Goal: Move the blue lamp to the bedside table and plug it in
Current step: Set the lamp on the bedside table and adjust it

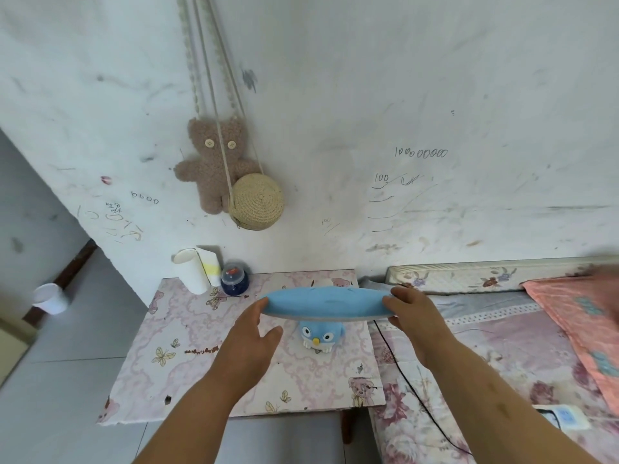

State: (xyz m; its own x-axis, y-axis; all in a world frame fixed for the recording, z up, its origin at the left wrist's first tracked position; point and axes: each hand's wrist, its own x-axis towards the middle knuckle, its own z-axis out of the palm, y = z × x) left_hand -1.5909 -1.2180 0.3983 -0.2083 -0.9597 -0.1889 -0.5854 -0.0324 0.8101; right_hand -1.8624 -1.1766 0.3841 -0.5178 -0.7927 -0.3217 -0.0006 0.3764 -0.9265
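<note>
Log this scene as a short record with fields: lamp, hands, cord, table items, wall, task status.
lamp: blue lamp, bird-faced base, standing on the bedside table
left hand: fingers on the shade's left edge
right hand: gripping the shade's right edge
cord: black cord trails from the lamp over the bed; plug end not visible
table items: white rolls, blue jar at the back corner
wall: plush bear and straw bag hanging
status: lamp on table; plugging in not shown
</note>
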